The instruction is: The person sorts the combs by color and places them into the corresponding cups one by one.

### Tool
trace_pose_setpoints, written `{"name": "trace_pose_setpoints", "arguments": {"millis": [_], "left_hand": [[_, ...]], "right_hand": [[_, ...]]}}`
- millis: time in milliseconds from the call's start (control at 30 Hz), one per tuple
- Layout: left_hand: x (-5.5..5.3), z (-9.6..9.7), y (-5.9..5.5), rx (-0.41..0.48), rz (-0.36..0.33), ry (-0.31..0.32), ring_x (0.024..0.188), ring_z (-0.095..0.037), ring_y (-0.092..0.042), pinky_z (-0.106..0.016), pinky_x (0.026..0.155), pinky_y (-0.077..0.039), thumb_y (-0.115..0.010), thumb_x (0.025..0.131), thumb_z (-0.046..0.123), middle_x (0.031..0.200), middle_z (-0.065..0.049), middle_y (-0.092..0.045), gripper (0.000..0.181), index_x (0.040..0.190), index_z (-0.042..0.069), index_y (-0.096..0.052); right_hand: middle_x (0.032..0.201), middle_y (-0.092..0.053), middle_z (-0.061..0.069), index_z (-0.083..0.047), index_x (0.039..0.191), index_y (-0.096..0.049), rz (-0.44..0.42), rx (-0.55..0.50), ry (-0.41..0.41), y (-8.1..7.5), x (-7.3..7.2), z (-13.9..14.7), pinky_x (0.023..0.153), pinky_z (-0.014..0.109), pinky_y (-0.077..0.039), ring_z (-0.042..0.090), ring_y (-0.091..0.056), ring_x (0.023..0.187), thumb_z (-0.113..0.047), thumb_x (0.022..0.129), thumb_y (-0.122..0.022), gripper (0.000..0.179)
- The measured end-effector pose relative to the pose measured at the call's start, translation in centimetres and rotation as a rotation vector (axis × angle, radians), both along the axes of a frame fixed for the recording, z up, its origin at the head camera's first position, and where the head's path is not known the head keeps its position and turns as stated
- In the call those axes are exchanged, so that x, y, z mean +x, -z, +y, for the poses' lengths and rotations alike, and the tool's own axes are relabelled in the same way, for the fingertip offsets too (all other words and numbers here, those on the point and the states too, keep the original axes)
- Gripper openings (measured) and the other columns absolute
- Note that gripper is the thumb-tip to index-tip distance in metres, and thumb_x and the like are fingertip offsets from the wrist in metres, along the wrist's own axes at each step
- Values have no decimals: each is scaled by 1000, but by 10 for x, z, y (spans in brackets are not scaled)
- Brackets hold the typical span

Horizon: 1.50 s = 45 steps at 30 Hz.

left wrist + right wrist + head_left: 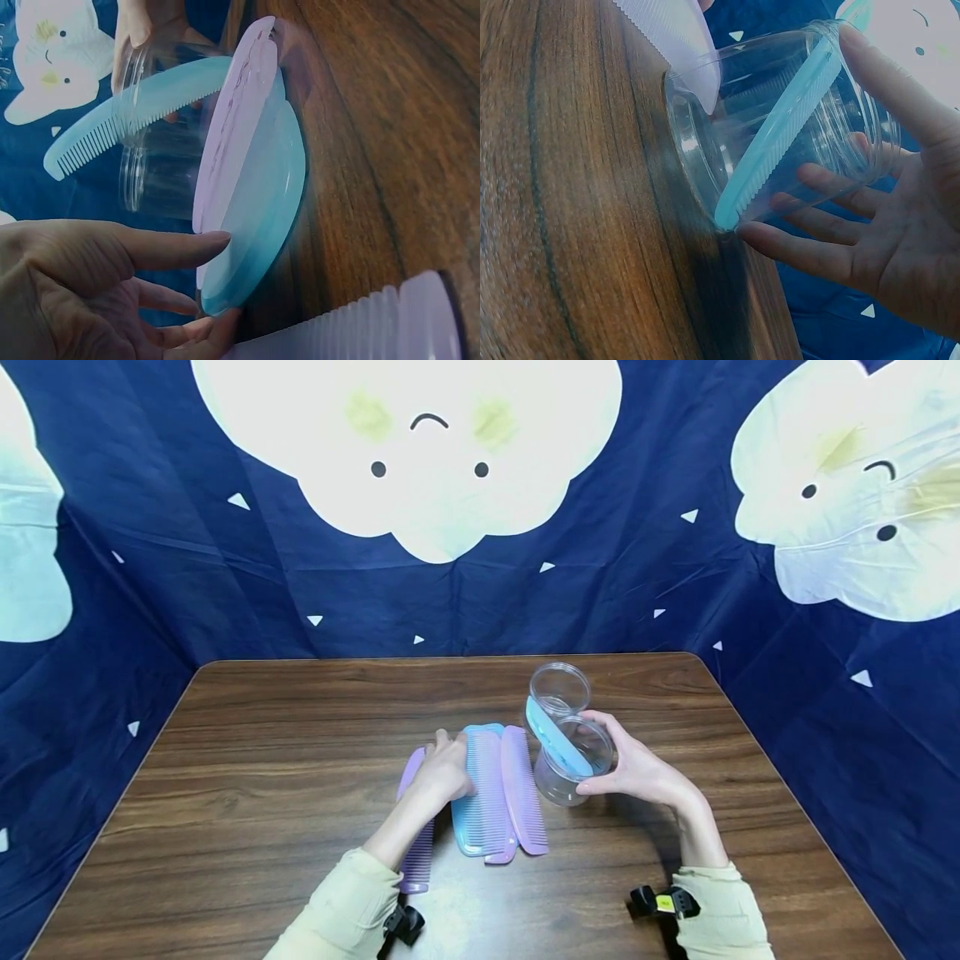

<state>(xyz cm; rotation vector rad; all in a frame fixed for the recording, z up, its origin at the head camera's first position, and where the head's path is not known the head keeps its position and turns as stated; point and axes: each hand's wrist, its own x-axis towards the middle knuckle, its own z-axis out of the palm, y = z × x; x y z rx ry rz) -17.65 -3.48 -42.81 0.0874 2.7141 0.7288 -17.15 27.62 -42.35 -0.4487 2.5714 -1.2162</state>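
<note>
My right hand (641, 768) grips a clear jar (772, 97) standing on the table, thumb and fingers spread around its wall. A light-blue comb (780, 127) leans inside this jar, its upper end sticking out past the rim. A second clear jar (564, 681) stands just behind. Left of the jars lies an overlapping pile of combs, with a purple comb (522, 793) on the right and a blue comb (262, 210) low in the stack. My left hand (442, 768) is at the pile's left edge, its thumb over the combs and its fingers beside the blue comb's edge.
A separate purple comb (417, 864) lies partly beneath the left forearm. The brown wood-grain table (262, 760) extends to both sides, and a dark blue cloth (480, 602) with white clouds hangs behind it and at its sides.
</note>
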Motion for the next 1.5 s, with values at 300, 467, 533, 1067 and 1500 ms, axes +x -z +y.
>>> {"name": "trace_pose_setpoints", "arguments": {"millis": [300, 467, 533, 1067, 1500], "left_hand": [[-3, 3, 0, -10, -18, -25, 136, -54, -45, -62, 112, -45, -91, 74, 12, 151, -32, -37, 97, 154, -1, -39], [-4, 4, 2, 25, -40, -41, 140, -58, -41, -64, 114, -42, -91, 75, 12, 159, -34, -28, 101, 158, 1, -34], [-5, 3, 3, 47, -38, -47, 139, -59, -42, -64, 111, -45, -91, 75, 12, 161, -36, -24, 102, 158, 0, -32], [-7, -9, 11, 153, -49, -20, 156, -42, -27, -60, 123, -32, -88, 79, 17, 161, -24, -41, 102, 161, 5, -29], [-8, -25, 14, 353, -63, -15, 76, -22, -74, -34, 67, -63, -73, 86, 6, 108, -15, -67, 90, 161, 1, -25]], "right_hand": [[155, -49, 16, -31, 155, -30, 7, -28, -15, -1, 0, 0, 113, 56, -40, 34, -47, 143, -33, 73, -94, 104], [156, -49, 17, -31, 155, -30, -5, -31, -11, 0, 0, -1, 113, 56, -39, 35, -47, 143, -33, 73, -93, 104], [156, -49, 16, -31, 155, -30, -8, -29, -9, 0, 0, -2, 113, 56, -39, 35, -47, 143, -33, 73, -93, 103], [157, -48, 16, -32, 156, -30, -4, -12, -7, 2, -1, -1, 113, 55, -40, 35, -46, 144, -36, 73, -93, 104], [156, -48, 16, -32, 155, -29, 1, -10, -12, 1, -1, -1, 113, 56, -39, 36, -45, 144, -36, 73, -93, 104]]}}
